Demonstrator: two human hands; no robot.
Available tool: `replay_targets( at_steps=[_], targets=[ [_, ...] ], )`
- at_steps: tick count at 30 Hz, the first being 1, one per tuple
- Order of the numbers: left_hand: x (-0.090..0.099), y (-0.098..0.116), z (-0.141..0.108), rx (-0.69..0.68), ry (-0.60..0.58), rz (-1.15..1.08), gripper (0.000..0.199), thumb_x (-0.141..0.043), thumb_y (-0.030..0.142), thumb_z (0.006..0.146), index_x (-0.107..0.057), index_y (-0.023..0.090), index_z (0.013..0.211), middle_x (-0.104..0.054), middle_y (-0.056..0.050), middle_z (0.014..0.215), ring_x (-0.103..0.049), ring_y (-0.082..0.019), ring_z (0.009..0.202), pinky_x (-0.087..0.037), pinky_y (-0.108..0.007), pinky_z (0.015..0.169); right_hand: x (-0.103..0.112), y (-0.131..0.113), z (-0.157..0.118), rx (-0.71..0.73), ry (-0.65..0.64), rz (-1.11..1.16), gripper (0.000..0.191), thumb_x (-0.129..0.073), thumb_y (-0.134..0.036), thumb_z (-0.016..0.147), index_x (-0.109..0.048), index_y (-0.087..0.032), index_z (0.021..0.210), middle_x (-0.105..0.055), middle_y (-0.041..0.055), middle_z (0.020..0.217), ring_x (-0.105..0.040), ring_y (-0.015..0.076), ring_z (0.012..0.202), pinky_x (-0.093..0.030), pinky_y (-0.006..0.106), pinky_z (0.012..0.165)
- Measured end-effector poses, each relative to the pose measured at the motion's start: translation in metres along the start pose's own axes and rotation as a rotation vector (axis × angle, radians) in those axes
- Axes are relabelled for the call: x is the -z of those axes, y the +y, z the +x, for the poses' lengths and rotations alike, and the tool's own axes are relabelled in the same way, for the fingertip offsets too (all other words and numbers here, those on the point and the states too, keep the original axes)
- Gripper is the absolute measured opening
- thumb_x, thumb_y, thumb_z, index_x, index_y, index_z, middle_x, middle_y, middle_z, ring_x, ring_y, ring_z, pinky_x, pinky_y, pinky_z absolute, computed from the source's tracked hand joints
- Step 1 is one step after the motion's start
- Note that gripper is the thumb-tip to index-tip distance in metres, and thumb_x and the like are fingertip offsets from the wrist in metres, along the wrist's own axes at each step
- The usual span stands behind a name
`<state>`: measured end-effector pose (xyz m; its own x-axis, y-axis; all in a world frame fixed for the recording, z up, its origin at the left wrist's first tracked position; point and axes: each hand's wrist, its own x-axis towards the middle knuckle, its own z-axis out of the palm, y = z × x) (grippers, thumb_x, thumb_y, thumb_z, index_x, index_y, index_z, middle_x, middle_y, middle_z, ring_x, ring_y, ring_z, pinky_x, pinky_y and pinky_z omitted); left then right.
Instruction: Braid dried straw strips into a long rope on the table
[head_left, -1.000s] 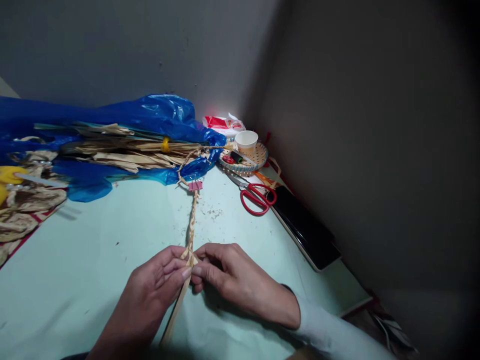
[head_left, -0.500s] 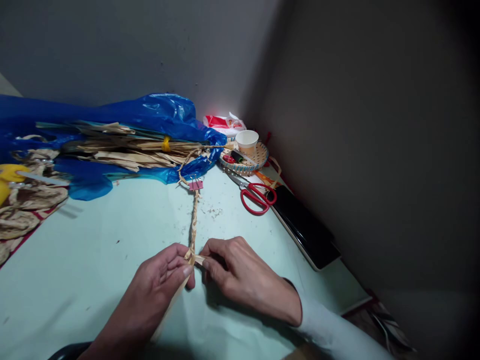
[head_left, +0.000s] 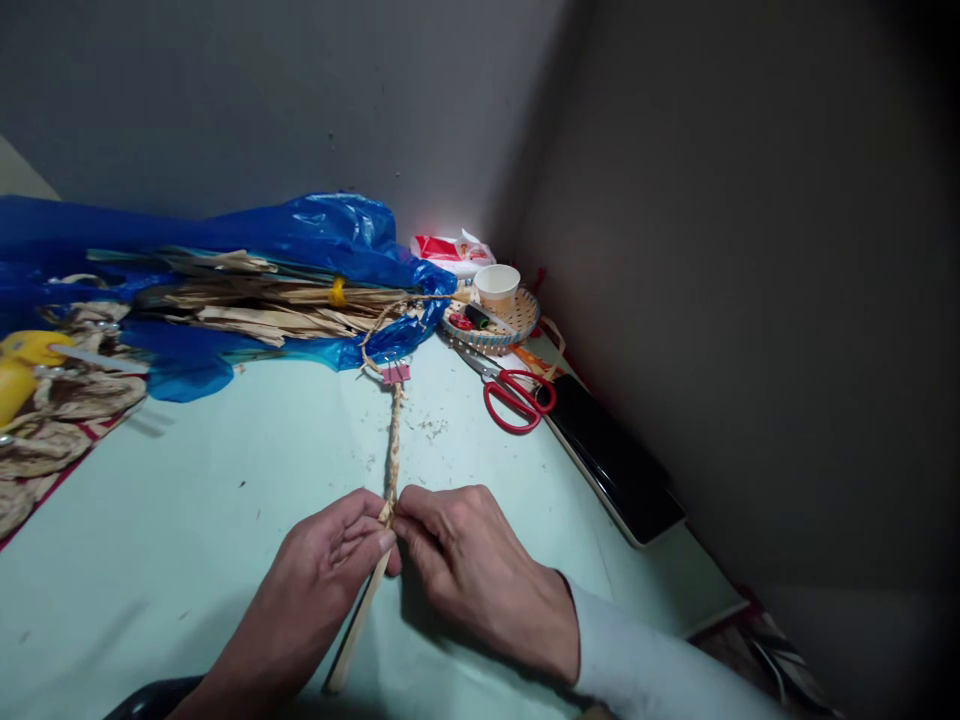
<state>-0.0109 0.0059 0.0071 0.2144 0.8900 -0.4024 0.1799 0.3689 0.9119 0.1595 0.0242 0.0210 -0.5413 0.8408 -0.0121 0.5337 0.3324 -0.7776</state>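
A thin braid of dry straw-coloured strips [head_left: 394, 450] runs toward me from a pink binder clip [head_left: 396, 373]. At its near end my left hand [head_left: 319, 570] pinches the braid between thumb and fingers. One flat loose strip [head_left: 356, 630] hangs out below the left thumb toward the table's front. From the other side my right hand [head_left: 469, 560] is closed at the same spot, thumb and forefinger pressed against the braid's end. The strip in the right fingers is mostly hidden. Beyond the clip, the finished cord curves back to the bundle.
A blue plastic bag [head_left: 322, 225] holds a bundle of dry strips [head_left: 270, 308]. Red-handled scissors [head_left: 517, 400], a black phone-like device [head_left: 611, 455] and a woven basket [head_left: 517, 328] with a paper cup [head_left: 496, 285] stand right. A yellow glue gun [head_left: 30, 360] lies left.
My right hand has moved in to the left, against the braid, and the pale strip between its fingers is now hidden. The loose strip below my left thumb shows more fully.
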Motion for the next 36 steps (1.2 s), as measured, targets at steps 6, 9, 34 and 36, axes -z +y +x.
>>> replay_targets(
  at_steps=[6,9,34,36],
  targets=[
    [0.006,-0.001,0.001,-0.023,0.008,0.057,0.021,-0.060,0.044,0.085,-0.064,0.024,0.090,-0.064,0.003,0.070,-0.060,-0.017,0.073,-0.045,-0.025,0.071,0.007,-0.003,0.000,-0.108,0.009,0.084,0.020,-0.045,-0.022,0.096,-0.060,-0.018,0.085,-0.059,-0.0014,0.068,-0.045,0.0099,0.060,-0.029,0.024,0.059],
    [0.008,0.000,0.001,-0.023,0.025,0.082,0.024,-0.060,0.047,0.084,-0.065,0.024,0.083,-0.063,0.004,0.068,-0.058,-0.016,0.070,-0.044,-0.024,0.068,0.011,-0.001,0.002,-0.112,0.026,0.108,0.015,-0.049,-0.020,0.094,-0.063,-0.017,0.089,-0.059,-0.0023,0.066,-0.046,0.0099,0.060,-0.030,0.023,0.059],
    [-0.009,0.011,-0.014,-0.106,0.322,0.360,0.023,-0.060,0.044,0.080,-0.063,0.025,0.067,-0.056,0.004,0.054,-0.052,-0.015,0.054,-0.039,-0.024,0.056,-0.008,0.003,0.003,-0.104,0.122,0.128,0.011,-0.052,-0.021,0.089,-0.055,-0.018,0.079,-0.052,-0.0043,0.060,-0.042,0.0091,0.055,-0.027,0.023,0.054],
    [-0.019,0.004,-0.020,-0.219,0.420,0.534,0.018,-0.058,0.037,0.081,-0.064,0.026,0.068,-0.061,0.003,0.056,-0.053,-0.015,0.052,-0.039,-0.026,0.058,-0.010,0.002,0.003,-0.100,0.144,0.121,0.011,-0.052,-0.019,0.088,-0.055,-0.018,0.077,-0.051,-0.0045,0.060,-0.040,0.0089,0.054,-0.027,0.023,0.054]
  ],
)
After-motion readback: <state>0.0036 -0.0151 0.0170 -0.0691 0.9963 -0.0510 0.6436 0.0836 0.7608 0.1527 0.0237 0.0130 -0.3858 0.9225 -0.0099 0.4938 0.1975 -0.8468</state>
